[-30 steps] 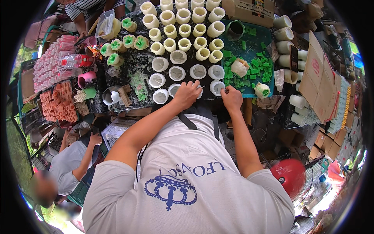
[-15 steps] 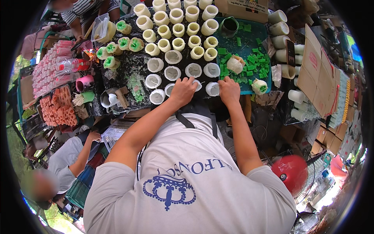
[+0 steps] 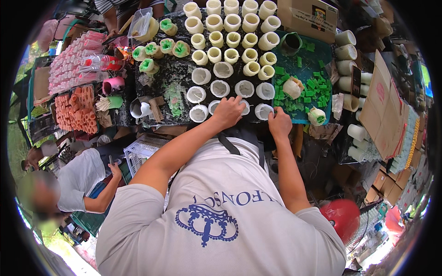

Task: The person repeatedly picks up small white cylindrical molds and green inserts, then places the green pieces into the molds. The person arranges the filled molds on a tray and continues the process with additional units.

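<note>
Head view: from my remote seat I look down on two bare hands working at the near edge of a black worktop [image 3: 184, 72].
Left hand [image 3: 230, 112]: reaches over the front row of white cups [image 3: 220, 88], its fingers bent at the third one from the left and partly covering it; I cannot tell whether they grip it.
Right hand [image 3: 280, 123]: fingers curled in, the tips just beside the rim of the cup at the right end of that row; I cannot tell whether they pinch anything.
White cups: standing upright, mouths up, in uneven rows directly before the hands.
Cream cups [image 3: 214, 22]: several rows upright behind the white ones, some with a thin strand at the mouth.
Teal tray [image 3: 301, 112]: right of the cups, strewn with green pieces [image 3: 314, 84]; I also see a dark pitcher [image 3: 291, 44] at its far end and a pale lump [image 3: 293, 87] among the pieces.
Left of the cups: a cluster of green-centred pieces [image 3: 166, 45] and, nearer, a metal jug [image 3: 139, 108].
Left edge: a seated co-worker in a grey shirt [image 3: 83, 174].
</note>
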`<move>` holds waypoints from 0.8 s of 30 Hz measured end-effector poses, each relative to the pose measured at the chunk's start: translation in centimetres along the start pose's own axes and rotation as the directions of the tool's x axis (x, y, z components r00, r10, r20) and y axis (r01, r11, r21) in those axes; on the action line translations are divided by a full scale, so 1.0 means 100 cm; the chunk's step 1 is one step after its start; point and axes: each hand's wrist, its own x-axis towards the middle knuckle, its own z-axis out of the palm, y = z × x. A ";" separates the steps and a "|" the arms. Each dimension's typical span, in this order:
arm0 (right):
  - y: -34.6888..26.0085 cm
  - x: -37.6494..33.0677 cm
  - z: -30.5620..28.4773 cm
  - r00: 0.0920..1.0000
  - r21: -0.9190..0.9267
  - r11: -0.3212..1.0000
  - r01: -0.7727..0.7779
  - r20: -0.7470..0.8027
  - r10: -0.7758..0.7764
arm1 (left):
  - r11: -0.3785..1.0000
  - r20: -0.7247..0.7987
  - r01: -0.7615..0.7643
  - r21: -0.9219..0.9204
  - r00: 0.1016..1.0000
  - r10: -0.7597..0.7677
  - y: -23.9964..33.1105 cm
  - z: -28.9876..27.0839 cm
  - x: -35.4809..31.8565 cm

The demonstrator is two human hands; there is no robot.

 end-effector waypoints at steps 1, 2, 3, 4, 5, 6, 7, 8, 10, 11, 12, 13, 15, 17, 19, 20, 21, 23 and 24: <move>0.001 0.000 0.000 0.999 0.010 1.000 -0.016 0.029 0.016 | 1.000 0.005 0.007 -0.005 1.000 -0.007 -0.001 0.001 0.000; -0.005 0.001 -0.009 0.998 0.016 0.999 -0.029 0.061 0.028 | 1.000 0.010 0.018 -0.011 1.000 -0.018 0.000 0.003 0.001; -0.011 0.001 -0.018 0.995 0.021 0.999 -0.044 0.092 0.042 | 0.999 0.014 0.026 -0.020 1.000 -0.026 0.002 0.004 0.001; -0.015 0.001 -0.024 0.999 -0.001 1.000 0.029 0.031 -0.029 | 1.000 0.003 0.031 -0.002 1.000 -0.031 0.003 0.005 0.001; -0.020 0.002 -0.030 0.994 -0.027 0.994 0.102 -0.030 -0.103 | 0.999 -0.009 0.034 0.016 0.999 -0.034 0.005 0.006 0.002; -0.024 0.004 -0.034 0.980 -0.057 0.983 0.174 -0.088 -0.178 | 0.999 -0.022 0.040 0.035 0.999 -0.039 0.006 0.006 0.003; -0.031 0.007 -0.036 0.958 -0.010 0.963 0.271 -0.099 -0.270 | 0.997 -0.029 0.034 0.070 0.999 -0.032 0.007 0.010 0.003; -0.041 0.011 -0.037 0.928 0.036 0.932 0.360 -0.118 -0.353 | 0.994 -0.034 0.020 0.108 0.999 -0.016 0.006 0.017 0.005; -0.069 0.018 -0.041 0.836 0.039 0.836 0.547 -0.085 -0.542 | 0.987 -0.061 0.021 0.160 0.998 -0.011 0.004 0.025 0.005; -0.074 0.025 -0.035 0.795 -0.034 0.797 0.602 -0.062 -0.603 | 0.989 -0.069 0.015 0.148 0.998 -0.005 0.003 0.028 0.006; -0.078 0.032 -0.027 0.754 -0.108 0.753 0.649 -0.036 -0.656 | 0.991 -0.076 0.005 0.135 0.997 0.006 0.002 0.031 0.008; -0.081 0.039 -0.019 0.711 -0.179 0.700 0.691 -0.005 -0.703 | 0.993 -0.083 -0.007 0.122 0.996 0.017 0.002 0.033 0.010; -0.082 0.049 -0.007 0.695 -0.204 0.678 0.706 0.020 -0.718 | 0.992 -0.052 0.002 0.124 0.999 0.004 0.005 0.031 0.011; -0.078 0.056 -0.002 0.691 -0.243 0.660 0.711 0.072 -0.719 | 0.993 -0.018 0.013 0.115 1.000 -0.011 0.007 0.029 0.009; -0.075 0.059 0.000 0.710 -0.211 0.682 0.700 0.097 -0.698 | 0.995 -0.012 0.005 0.095 1.000 -0.004 0.005 0.028 0.006; -0.077 0.061 -0.001 0.716 -0.195 0.691 0.696 0.107 -0.690 | 0.996 -0.012 0.005 0.088 1.000 -0.004 0.002 0.023 0.005; -0.077 0.061 -0.003 0.711 -0.195 0.687 0.700 0.107 -0.695 | 0.998 -0.010 -0.011 0.058 1.000 0.012 0.002 0.019 0.003; -0.080 0.059 -0.009 0.701 -0.193 0.677 0.710 0.103 -0.706 | 0.999 -0.008 -0.040 0.002 0.999 0.040 0.001 0.006 -0.003; -0.087 0.056 -0.015 0.708 -0.134 0.697 0.705 0.078 -0.702 | 0.997 -0.076 -0.024 -0.067 0.997 0.019 -0.001 -0.002 -0.008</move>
